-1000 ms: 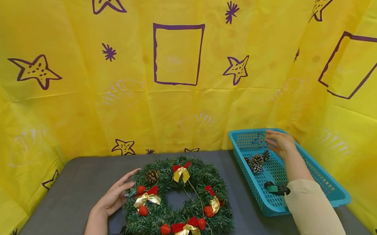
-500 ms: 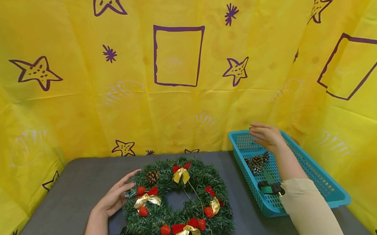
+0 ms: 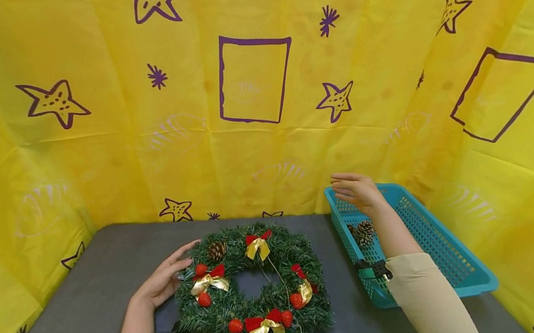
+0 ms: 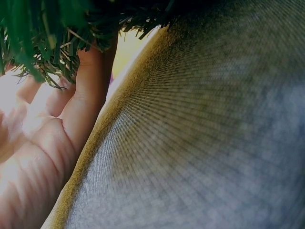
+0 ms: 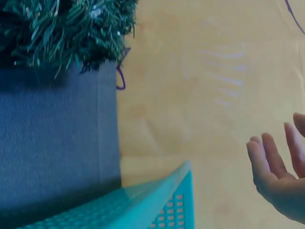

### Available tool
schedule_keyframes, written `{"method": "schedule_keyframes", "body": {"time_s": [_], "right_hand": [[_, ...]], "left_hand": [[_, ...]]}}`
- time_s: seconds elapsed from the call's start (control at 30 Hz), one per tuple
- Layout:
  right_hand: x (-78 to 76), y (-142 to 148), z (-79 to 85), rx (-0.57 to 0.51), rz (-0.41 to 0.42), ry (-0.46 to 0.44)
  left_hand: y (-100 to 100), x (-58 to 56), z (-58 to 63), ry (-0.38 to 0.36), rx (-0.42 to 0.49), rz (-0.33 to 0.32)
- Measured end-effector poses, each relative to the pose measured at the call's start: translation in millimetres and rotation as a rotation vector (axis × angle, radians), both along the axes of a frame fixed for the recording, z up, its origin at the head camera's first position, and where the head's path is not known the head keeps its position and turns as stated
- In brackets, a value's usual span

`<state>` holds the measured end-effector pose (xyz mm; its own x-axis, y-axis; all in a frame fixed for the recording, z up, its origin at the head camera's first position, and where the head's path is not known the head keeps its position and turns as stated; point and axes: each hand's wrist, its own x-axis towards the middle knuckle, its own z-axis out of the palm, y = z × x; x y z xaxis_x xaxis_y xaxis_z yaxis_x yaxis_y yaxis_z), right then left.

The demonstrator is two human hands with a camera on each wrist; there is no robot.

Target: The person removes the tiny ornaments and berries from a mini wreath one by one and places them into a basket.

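Note:
A green wreath [image 3: 306,250] of artificial fir lies on the dark grey table, trimmed with red-and-gold bows [image 3: 264,329], red berry-like balls [image 3: 235,325] and a pine cone [image 3: 217,251]. My left hand [image 3: 163,280] rests along the wreath's left edge with its fingers fairly straight. In the left wrist view, green needles hide those fingertips. Over the far left rim of a turquoise basket [image 3: 446,242], my right hand [image 3: 360,193] is raised with its fingers loosely extended, nothing visible in them. Pine cones [image 3: 365,232] lie inside the basket, partly hidden by the right forearm.
Yellow cloth [image 3: 265,150] with purple starfish drawings hangs behind the table and on both sides. The grey table [image 3: 114,255] extends left of the wreath. A strip of tabletop separates the wreath from the basket.
My right hand has moved left, from over the basket's inside to above its far left rim. The left hand and the wreath have stayed in place.

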<state>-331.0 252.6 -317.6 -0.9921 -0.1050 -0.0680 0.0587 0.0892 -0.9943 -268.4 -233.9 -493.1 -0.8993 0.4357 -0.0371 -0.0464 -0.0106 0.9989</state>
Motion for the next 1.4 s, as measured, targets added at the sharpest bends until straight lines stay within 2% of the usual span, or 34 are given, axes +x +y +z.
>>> {"method": "schedule_keyframes", "body": {"time_s": [0.33, 0.67, 0.97, 1.23, 1.33, 1.4], "right_hand": [[0.8, -33, 3.3, 0.034, 0.069, 0.004], [5.3, -62, 2.2, 0.048, 0.194, -0.002], [-0.9, -90, -5.2, 0.087, 0.298, -0.019], [-5.7, -119, -12.2, 0.114, 0.391, -0.022], [-13.8, -130, -20.6, 0.104, 0.442, -0.014], [-46.3, -132, -50.2, 0.075, 0.510, -0.001]], "left_hand": [[0, -0.8, 0.6, -0.003, -0.026, 0.004], [0, -1.5, 0.4, 0.002, -0.029, -0.003], [0, -1.0, 1.3, -0.009, -0.016, -0.001], [-2, -0.6, 4.8, 0.012, -0.025, -0.008], [-1, 0.2, 4.4, 0.002, -0.031, -0.004], [-1, 1.1, 4.0, -0.002, -0.033, 0.001]]}}
